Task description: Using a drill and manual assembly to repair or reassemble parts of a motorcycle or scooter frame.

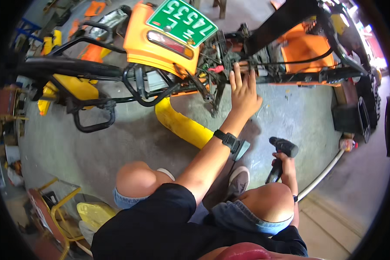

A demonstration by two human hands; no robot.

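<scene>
My left hand [245, 96] reaches forward with its fingers stretched out. Its fingertips lie at the dark frame [286, 79] of a partly stripped motorbike or scooter, beside bundled wires [210, 54]; whether they press on a part I cannot tell. In my right hand [287, 167], low by my right knee, is a black cordless drill [286, 147], held by its grip with its head raised. Left of the wires sits an orange tail panel [136, 32] with a red rear lamp [170, 44] and a green number plate [182, 21].
A curved yellow panel [182, 123] lies on the grey floor under my left forearm. Black tube bars [95, 123] jut out at left. Behind them are more yellow panels [76, 89]. A yellow-framed chair [58, 212] stands lower left; a pale pipe [320, 175] runs along the right.
</scene>
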